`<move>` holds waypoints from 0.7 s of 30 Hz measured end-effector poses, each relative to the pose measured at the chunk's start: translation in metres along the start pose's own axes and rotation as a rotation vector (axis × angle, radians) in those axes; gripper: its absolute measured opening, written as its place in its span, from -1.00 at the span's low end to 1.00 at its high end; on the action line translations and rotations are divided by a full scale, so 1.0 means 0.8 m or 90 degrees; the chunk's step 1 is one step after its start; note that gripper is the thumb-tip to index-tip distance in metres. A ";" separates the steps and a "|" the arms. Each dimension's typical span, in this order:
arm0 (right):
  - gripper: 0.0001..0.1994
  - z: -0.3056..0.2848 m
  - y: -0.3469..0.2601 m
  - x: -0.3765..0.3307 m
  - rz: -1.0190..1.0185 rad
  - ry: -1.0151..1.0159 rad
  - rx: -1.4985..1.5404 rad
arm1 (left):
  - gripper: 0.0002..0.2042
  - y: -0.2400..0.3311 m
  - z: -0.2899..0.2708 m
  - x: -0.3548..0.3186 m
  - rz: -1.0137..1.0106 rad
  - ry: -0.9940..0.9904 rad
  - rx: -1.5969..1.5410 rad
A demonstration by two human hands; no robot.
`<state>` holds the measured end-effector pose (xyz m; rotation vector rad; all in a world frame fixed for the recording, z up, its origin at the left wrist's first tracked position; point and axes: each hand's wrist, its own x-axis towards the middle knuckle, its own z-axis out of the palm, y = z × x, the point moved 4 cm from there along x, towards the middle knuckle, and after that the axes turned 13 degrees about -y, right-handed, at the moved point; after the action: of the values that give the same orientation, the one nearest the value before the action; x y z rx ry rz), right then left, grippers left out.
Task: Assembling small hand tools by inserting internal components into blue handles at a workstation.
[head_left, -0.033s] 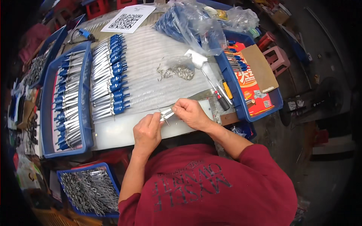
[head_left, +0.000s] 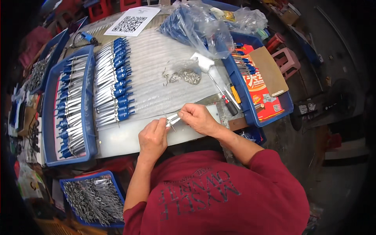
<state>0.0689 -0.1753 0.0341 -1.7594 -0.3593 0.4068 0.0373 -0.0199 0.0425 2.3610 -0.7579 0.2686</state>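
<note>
left hand (head_left: 152, 137) pinches small metal part (head_left: 171, 120) | right hand (head_left: 197, 117) grips same part | white table (head_left: 121, 139) | row of blue-handled tools (head_left: 113, 84) behind

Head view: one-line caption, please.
Both hands, left hand and right hand, pinch a small metal part above the white worktable.

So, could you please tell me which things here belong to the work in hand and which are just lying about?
In the job:
left hand
right hand
metal part, held by both hands
finished row
tray of finished pieces
loose metal bits

Lying about:
printed sheet
screwdrivers
plastic bags
pink stool
</note>
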 end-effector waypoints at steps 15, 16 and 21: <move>-0.77 -0.285 -0.029 0.153 0.006 0.231 -0.712 | -0.78 -0.028 0.016 0.005 -0.043 -0.039 0.058; -0.77 -0.289 -0.012 0.170 0.036 0.183 -0.733 | -0.78 -0.028 0.016 0.005 -0.045 -0.038 0.061; -0.81 -0.263 0.015 0.207 0.109 0.086 -0.919 | -0.77 -0.031 0.017 0.001 -0.060 -0.051 0.073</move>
<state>0.3124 -0.2856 0.0521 -3.2197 -0.4388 0.0940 0.0525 -0.0133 0.0199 2.5212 -0.6824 0.1830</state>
